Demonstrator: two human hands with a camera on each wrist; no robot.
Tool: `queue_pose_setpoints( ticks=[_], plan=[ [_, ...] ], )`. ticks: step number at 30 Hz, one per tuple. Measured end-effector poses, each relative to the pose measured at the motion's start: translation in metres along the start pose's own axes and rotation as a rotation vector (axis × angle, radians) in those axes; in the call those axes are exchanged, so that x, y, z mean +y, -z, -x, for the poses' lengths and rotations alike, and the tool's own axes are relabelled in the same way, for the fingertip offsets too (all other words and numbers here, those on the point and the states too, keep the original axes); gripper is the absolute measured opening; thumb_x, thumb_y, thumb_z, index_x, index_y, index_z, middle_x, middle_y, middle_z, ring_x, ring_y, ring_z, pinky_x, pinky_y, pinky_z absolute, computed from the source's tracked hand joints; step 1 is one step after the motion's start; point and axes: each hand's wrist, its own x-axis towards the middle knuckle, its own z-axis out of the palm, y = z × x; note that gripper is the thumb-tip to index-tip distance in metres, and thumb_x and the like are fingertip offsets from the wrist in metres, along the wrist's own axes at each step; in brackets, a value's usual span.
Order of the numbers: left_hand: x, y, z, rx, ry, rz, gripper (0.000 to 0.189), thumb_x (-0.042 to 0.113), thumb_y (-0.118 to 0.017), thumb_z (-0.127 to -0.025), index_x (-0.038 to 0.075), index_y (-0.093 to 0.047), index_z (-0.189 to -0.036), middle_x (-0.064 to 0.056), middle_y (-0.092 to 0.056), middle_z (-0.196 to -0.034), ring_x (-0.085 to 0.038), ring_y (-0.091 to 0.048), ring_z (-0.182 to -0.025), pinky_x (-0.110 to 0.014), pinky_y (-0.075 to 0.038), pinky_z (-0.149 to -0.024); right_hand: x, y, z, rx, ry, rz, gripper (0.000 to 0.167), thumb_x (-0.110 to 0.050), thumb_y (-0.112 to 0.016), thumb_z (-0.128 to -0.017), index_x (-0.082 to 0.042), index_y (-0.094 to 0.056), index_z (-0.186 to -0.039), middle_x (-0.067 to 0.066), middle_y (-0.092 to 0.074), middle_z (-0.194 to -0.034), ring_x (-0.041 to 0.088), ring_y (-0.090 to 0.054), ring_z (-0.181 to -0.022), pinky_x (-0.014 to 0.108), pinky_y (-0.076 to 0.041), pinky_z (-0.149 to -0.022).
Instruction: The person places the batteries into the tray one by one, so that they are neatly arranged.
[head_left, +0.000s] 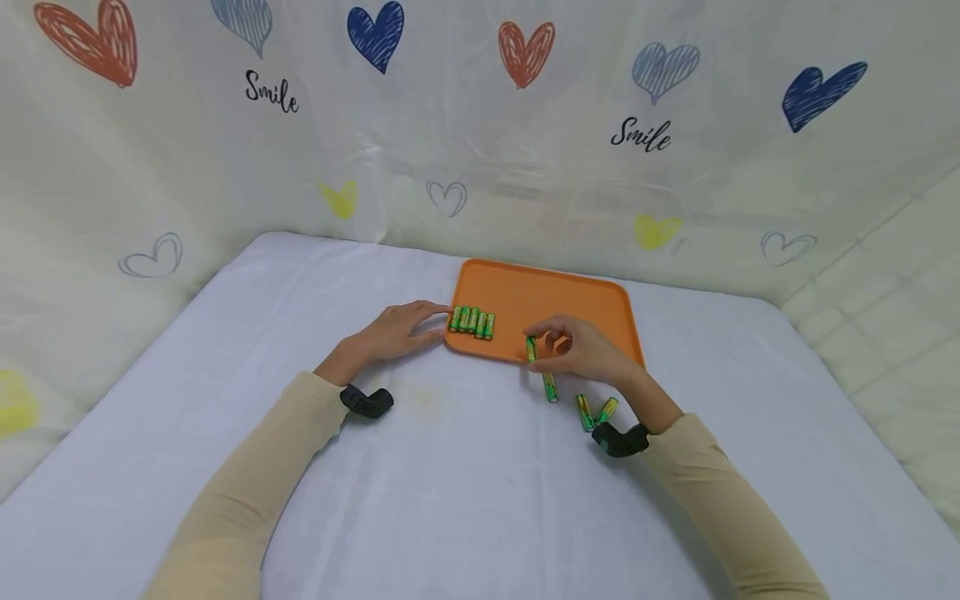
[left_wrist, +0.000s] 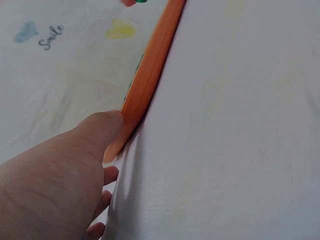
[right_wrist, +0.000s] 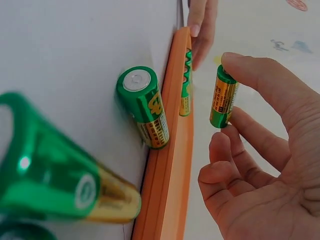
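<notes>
My right hand [head_left: 581, 348] pinches a green and gold battery [right_wrist: 224, 97] by its ends between thumb and fingers, over the near edge of the orange tray [head_left: 555, 292]. Several like batteries [head_left: 472, 322] lie side by side in a row at the tray's left end. My left hand [head_left: 397, 329] touches the tray's left edge, thumb at the near rim and fingers stretched out, as the left wrist view [left_wrist: 65, 165] also has it. Just below the right hand, one loose battery [right_wrist: 145, 107] lies on the cloth close against the tray's near side.
Two more batteries [head_left: 585, 412] lie on the white tablecloth [head_left: 450, 500] beside the right wrist. A black wrist camera [head_left: 621, 439] sits on the right wrist, close over them. Behind the table hangs a pale curtain [head_left: 450, 125] printed with hearts.
</notes>
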Motion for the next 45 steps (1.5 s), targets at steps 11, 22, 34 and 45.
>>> queue_pose_setpoints(
  ticks=[11,22,34,45],
  plan=[
    [0.000,0.002,0.001,0.002,0.009,-0.007,0.054,0.041,-0.049,-0.102,0.019,-0.038,-0.151,-0.007,-0.041,-0.152,-0.026,-0.032,-0.142,-0.053,-0.023,-0.112,-0.004,-0.005,-0.020,0.012,-0.097,-0.071,0.057,-0.025,-0.084,-0.079,-0.007,-0.063,-0.128,0.007,-0.063,-0.116,0.024,-0.057,-0.100,0.038,-0.049,-0.085],
    [0.000,0.005,0.000,-0.003,0.001,-0.006,0.055,0.040,-0.050,-0.102,0.018,-0.038,-0.151,-0.008,-0.041,-0.152,-0.026,-0.032,-0.142,-0.053,-0.023,-0.112,-0.004,-0.009,-0.036,0.011,-0.127,-0.162,0.056,-0.017,-0.082,-0.080,-0.001,-0.061,-0.129,0.013,-0.063,-0.109,0.024,-0.058,-0.095,0.026,-0.050,-0.077],
    [-0.001,0.002,0.001,0.002,-0.007,-0.008,0.055,0.041,-0.049,-0.102,0.019,-0.038,-0.151,-0.007,-0.041,-0.152,-0.026,-0.033,-0.142,-0.053,-0.024,-0.111,0.001,-0.014,-0.053,0.003,-0.137,-0.198,0.053,-0.015,-0.081,-0.081,-0.004,-0.060,-0.129,0.015,-0.061,-0.113,0.025,-0.059,-0.095,0.031,-0.051,-0.080],
    [0.000,0.002,0.002,-0.004,0.000,-0.010,0.054,0.041,-0.048,-0.102,0.019,-0.038,-0.151,-0.006,-0.041,-0.152,-0.024,-0.032,-0.143,-0.052,-0.023,-0.112,0.006,-0.021,-0.060,-0.011,-0.161,-0.241,0.050,-0.005,-0.078,-0.082,0.003,-0.058,-0.126,0.019,-0.054,-0.119,0.024,-0.057,-0.094,0.025,-0.050,-0.076]
  ],
)
